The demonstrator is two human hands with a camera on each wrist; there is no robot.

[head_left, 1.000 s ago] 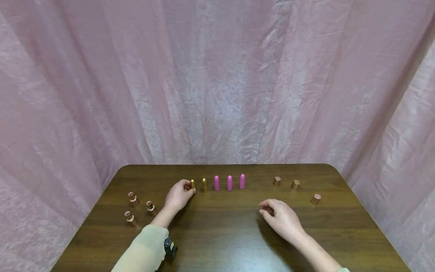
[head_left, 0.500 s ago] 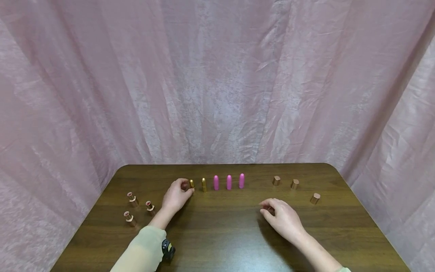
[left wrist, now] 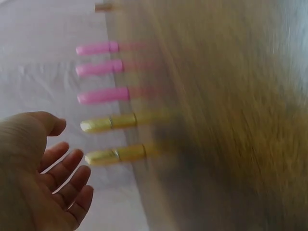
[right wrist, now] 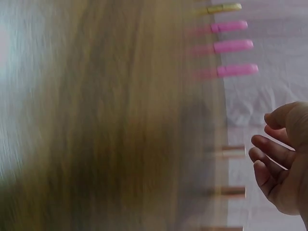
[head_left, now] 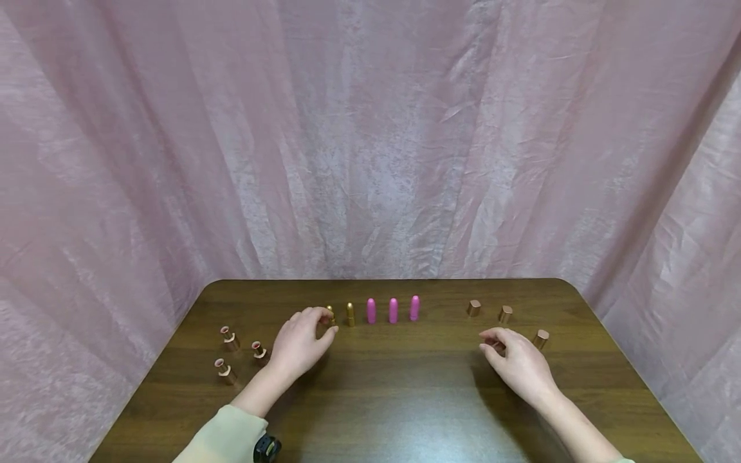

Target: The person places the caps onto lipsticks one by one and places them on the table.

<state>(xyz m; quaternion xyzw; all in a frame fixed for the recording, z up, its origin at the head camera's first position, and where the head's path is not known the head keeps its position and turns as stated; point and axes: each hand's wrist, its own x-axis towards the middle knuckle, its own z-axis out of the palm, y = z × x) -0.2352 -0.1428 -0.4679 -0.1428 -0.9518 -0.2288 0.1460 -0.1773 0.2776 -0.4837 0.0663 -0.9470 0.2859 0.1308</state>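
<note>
Dark brown wood-grain table (head_left: 405, 411), glossy, with a pale patch of reflected light towards the front; at the bottom edge, pale green left sleeve (head_left: 222, 437) and black wrist-worn device (head_left: 267, 448), both cut off; pale green right sleeve (head_left: 625, 460) trimmed to a sliver.

Farther in, on the left side, three upright rose-gold tubes (head_left: 225, 372) with hollow round tops, reddish inside; base of the one beside the left wrist hard to make out. Next to these, left hand (head_left: 301, 341) with fingers loosely bent and parted, holding nothing; well apart at right, right hand (head_left: 521, 363), equally relaxed and gripping nothing.

Just past the left fingertips, slim gold bullet-shaped tube (left wrist: 126, 154), partly covered by fingers in the head view; apart from the hand in the left wrist view, though blurred towards its base; upright, shiny, dark-seamed. Immediately to its right, matching second gold tube (head_left: 350, 315); then three glossy pink round-topped tubes (head_left: 393, 310), upright in the same row, with smeared reflections in both wrist views.

Beyond the right hand, three short rose-gold flat-topped caps (head_left: 474, 308); nearest one just behind the knuckles, cut by the lower border of the right wrist view. Farthest back, pale pink crushed-velvet curtain (head_left: 370, 141), hanging in folds.
</note>
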